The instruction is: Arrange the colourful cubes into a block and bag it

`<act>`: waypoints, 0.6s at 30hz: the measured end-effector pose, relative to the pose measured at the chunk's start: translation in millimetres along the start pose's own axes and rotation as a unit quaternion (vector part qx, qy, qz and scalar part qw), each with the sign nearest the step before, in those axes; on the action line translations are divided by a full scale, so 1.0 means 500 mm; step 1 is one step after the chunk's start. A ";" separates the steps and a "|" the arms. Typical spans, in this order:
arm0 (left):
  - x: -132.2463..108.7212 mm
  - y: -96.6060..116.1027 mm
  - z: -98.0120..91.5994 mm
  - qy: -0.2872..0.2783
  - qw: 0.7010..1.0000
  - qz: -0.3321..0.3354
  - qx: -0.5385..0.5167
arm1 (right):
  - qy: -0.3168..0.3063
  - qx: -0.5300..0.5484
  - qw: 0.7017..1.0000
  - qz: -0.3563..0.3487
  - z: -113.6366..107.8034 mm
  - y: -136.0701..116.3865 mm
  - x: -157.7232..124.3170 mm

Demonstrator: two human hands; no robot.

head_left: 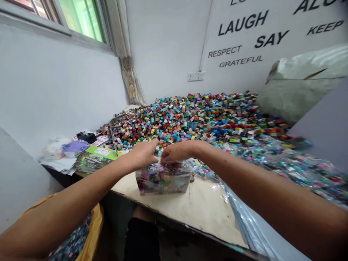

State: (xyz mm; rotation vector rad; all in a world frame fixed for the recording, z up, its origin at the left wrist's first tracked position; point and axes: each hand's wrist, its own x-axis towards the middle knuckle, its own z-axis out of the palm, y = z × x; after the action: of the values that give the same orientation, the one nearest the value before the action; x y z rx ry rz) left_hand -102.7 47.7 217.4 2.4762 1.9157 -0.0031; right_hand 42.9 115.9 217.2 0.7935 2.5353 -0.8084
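A clear plastic bag packed with small coloured cubes (163,181) stands on the worn tabletop (201,210) near its front edge. My left hand (144,154) and my right hand (175,152) meet over the bag's top, fingers curled and pinching the plastic at its mouth. Just behind them spreads a large heap of loose coloured cubes (195,116) across the table up to the wall.
Several filled clear bags (285,163) lie to the right, and flat empty bags (244,221) hang over the front edge. Printed leaflets (95,157) and papers are stacked at left. A big grey sack (301,83) leans at the back right. A yellow sack (92,228) sits below.
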 end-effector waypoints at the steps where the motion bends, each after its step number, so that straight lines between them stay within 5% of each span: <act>1: 0.005 0.002 -0.001 -0.021 1.000 0.003 0.014 | 0.010 -0.007 1.000 0.000 0.002 -0.002 -0.002; 6: 0.031 0.012 -0.009 -0.125 0.991 0.015 0.043 | 0.047 0.006 0.999 0.002 0.012 -0.017 -0.018; 10: 0.020 0.001 -0.018 -0.095 0.995 0.019 0.023 | 0.051 -0.008 0.999 0.011 0.012 -0.021 -0.023; 15: 0.009 -0.015 -0.028 -0.012 0.987 0.092 -0.132 | 0.034 -0.039 0.999 -0.009 0.009 -0.004 -0.011; 18: 0.025 -0.015 -0.024 -0.054 0.984 0.117 -0.124 | 0.029 -0.055 0.997 -0.035 0.011 0.006 -0.003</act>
State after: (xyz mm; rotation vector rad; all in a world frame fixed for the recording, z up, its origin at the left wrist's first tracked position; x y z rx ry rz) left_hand -106.8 62.0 229.1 2.4589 1.4734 0.0949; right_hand 46.7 114.3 212.4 0.7056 2.6461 -0.6700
